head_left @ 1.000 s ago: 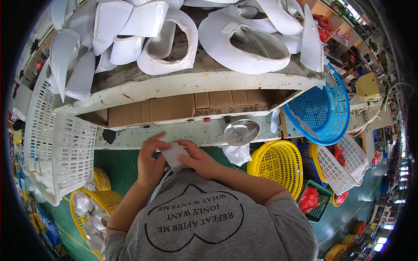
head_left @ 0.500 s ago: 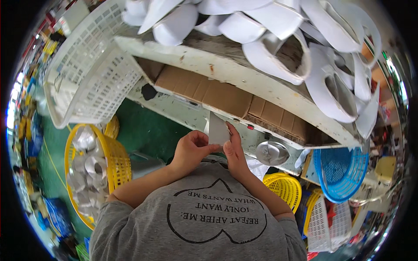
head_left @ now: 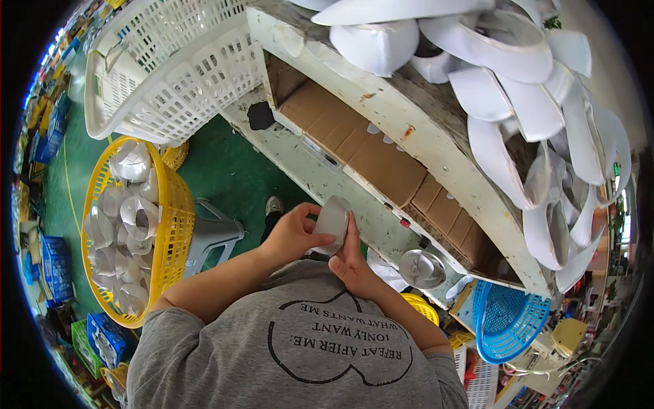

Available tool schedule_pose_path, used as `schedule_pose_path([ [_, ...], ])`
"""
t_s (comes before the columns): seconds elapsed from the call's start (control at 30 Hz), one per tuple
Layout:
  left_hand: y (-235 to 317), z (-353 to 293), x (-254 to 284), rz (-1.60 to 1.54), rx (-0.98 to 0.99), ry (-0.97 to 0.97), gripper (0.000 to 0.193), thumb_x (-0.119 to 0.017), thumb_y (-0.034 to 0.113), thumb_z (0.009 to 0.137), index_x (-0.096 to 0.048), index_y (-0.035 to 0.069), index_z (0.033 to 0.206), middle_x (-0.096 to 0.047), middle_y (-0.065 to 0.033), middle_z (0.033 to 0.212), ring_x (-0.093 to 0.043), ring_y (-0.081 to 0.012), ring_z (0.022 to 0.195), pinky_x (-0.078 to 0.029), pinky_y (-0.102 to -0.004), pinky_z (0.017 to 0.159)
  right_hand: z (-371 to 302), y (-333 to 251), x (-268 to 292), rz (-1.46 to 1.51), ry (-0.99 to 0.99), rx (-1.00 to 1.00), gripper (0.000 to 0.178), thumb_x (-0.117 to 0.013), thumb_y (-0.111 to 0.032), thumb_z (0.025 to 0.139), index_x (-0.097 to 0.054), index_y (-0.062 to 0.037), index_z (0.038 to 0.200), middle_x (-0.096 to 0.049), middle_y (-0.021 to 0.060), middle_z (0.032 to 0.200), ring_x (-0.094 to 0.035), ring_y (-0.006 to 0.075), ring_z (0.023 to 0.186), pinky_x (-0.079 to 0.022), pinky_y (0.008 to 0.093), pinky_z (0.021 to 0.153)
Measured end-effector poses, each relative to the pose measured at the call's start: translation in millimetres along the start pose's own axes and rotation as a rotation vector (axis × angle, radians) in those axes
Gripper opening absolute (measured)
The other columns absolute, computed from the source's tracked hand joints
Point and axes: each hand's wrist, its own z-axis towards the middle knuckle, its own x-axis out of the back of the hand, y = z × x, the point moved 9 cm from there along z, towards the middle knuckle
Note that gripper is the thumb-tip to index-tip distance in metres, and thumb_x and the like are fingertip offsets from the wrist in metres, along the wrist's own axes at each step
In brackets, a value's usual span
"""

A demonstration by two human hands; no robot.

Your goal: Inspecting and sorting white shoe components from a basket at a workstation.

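Note:
In front of my chest, I hold a small curved pale grey-white piece (head_left: 333,221), which looks like a shoe part. My left hand (head_left: 296,234) pinches its left side, with the thumb across the lower face. On the other side, my right hand (head_left: 350,258) has its fingers along the right edge, partly hidden; its thumb lies below the piece. Beyond my hands is the worn pale bench (head_left: 402,133), its upper ledge piled with white shoe uppers (head_left: 507,160). Shiny curved grey-white pieces (head_left: 136,218) fill a yellow basket (head_left: 178,228) at my left.
A white plastic basket (head_left: 184,85) leans at the bench's left end. Cardboard (head_left: 361,143) lines the bench's compartment. On the lower ledge sits a rounded grey-white piece (head_left: 421,268). A grey stool (head_left: 212,232) stands by the yellow basket; a blue basket (head_left: 507,327) is at the right.
My view has turned, so the bench and baskets have shifted in the picture. The piece between my hands now looks curved rather than flat, and both hands still hold it.

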Motion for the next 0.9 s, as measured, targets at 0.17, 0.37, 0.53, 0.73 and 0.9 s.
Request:
schedule_pose_path([
  [0.17, -2.4, 2.1, -0.7, -0.152, -0.073, 0.003, 0.058, -0.069, 0.006, 0.078, -0.037, -0.003, 0.126, -0.061, -0.0136, 0.099, -0.061, -0.0175, 0.088, -0.049, -0.0277, 0.074, 15.5, 14.7, 9.2, -0.016, -0.002, -0.094, 0.092, -0.048, -0.046, 0.091, 0.017, -0.0053, 0.142, -0.009, 0.0197, 0.147, -0.022, 0.0277, 0.133, -0.025, 0.0362, 0.106],
  [0.37, 10.0, 9.0, 47.2, -0.124, -0.125, 0.011, 0.064, -0.064, 0.0, 0.08, -0.03, 0.0, 0.135, -0.061, -0.0121, 0.1, -0.059, -0.0146, 0.089, -0.048, -0.0268, 0.077, 81.3, 64.6, 136.1, -0.286, 0.354, -0.121, 0.035, -0.064, -0.018, 0.086, -0.056, -0.0038, 0.117, -0.062, 0.0101, 0.105, -0.06, 0.0138, 0.095, -0.046, 0.0257, 0.083],
  [0.53, 7.1, 15.0, 15.6, -0.062, -0.164, -0.228, 0.023, -0.062, 0.004, 0.082, -0.065, 0.005, 0.106, -0.067, -0.0059, 0.098, -0.061, -0.0128, 0.087, -0.048, -0.0267, 0.079, 160.5, 45.0, 217.2, -1.166, 0.562, 0.193, 0.013, -0.062, -0.014, 0.085, -0.061, -0.006, 0.095, -0.061, 0.0112, 0.099, -0.059, 0.0212, 0.089, -0.047, 0.0314, 0.08],
  [0.73, 35.0, 6.5, 22.5, 0.281, -0.345, -0.112, 0.014, -0.061, 0.013, 0.081, -0.068, 0.011, 0.093, -0.067, -0.0093, 0.087, -0.063, -0.0252, 0.078, -0.049, -0.0329, 0.07, 179.1, 30.0, 205.9, -1.59, 0.522, 0.355, 0.013, -0.064, -0.016, 0.082, -0.06, -0.0066, 0.091, -0.06, 0.0119, 0.1, -0.055, 0.0279, 0.099, -0.04, 0.0397, 0.089],
  [0.9, 47.0, 11.6, 39.6, 0.282, -0.384, -0.05, 0.013, -0.061, 0.013, 0.08, -0.068, 0.01, 0.091, -0.066, -0.0108, 0.084, -0.063, -0.0281, 0.079, -0.049, -0.0354, 0.07, 176.7, 23.2, 194.9, -1.889, 0.479, 0.459, 0.013, -0.064, -0.016, 0.082, -0.059, -0.0068, 0.09, -0.06, 0.0122, 0.098, -0.056, 0.0286, 0.098, -0.042, 0.0394, 0.087],
])
